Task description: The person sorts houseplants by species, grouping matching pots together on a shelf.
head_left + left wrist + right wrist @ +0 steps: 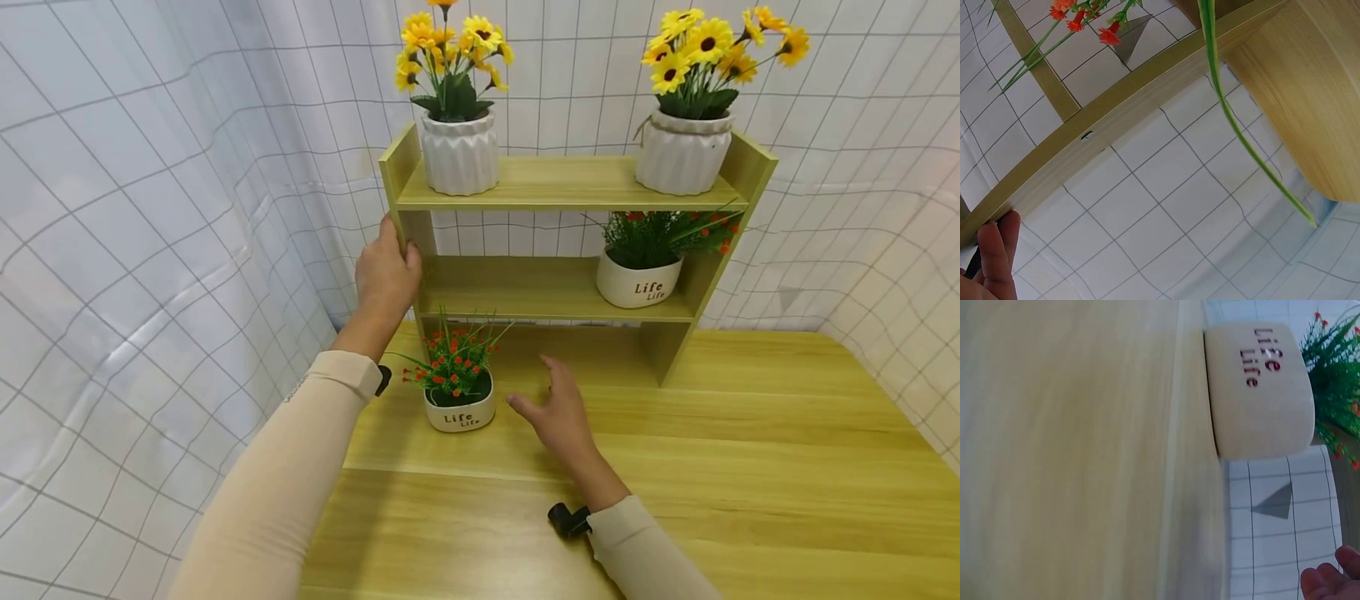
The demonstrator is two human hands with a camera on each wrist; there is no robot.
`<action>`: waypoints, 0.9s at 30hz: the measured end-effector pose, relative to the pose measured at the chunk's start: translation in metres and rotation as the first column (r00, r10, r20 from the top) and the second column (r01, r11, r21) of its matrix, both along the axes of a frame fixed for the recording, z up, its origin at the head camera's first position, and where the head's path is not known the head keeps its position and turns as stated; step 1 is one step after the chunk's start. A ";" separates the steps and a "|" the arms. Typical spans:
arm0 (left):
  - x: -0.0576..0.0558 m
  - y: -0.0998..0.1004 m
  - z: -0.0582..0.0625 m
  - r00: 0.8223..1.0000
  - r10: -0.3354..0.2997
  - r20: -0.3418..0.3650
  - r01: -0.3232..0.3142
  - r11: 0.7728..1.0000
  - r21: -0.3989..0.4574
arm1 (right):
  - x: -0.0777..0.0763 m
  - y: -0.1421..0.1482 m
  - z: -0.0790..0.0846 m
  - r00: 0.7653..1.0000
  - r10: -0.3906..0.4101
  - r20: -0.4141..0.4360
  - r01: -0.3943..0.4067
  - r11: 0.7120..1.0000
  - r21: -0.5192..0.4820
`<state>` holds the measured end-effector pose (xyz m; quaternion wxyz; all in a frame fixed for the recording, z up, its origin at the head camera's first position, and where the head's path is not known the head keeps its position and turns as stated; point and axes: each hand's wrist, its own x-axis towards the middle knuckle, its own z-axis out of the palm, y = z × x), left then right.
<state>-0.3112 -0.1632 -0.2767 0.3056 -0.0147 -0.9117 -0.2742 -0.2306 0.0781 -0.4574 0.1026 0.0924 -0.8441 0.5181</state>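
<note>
My left hand grips the left side panel of a small wooden shelf, the thumb at its front edge. In the left wrist view its fingers lie against the panel. Below it, a white oval pot marked "Life" stands on the table with red flowers and green blades. My right hand hovers just right of that pot, thumb and fingers spread apart with nothing between them. The right wrist view has the pot upright on the wood, fingertips apart from it.
Two ribbed white pots, left and right, hold yellow sunflowers on the shelf's top board. On the middle board at right sits another "Life" pot. Gridded white curtain surrounds the wooden table.
</note>
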 end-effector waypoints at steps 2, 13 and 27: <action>0.000 0.000 0.000 1.000 -0.001 0.001 0.001 1.000 -0.001 | 0.000 -0.005 -0.002 1.000 0.013 0.007 -0.013 1.000 -0.004; 0.000 0.000 0.000 1.000 0.003 -0.004 -0.003 1.000 0.004 | -0.005 -0.029 -0.015 0.991 0.091 0.095 -0.085 0.995 -0.061; -0.002 -0.002 -0.001 1.000 0.005 0.004 -0.005 1.000 0.002 | -0.017 -0.049 -0.029 0.967 0.203 0.154 -0.186 0.976 -0.117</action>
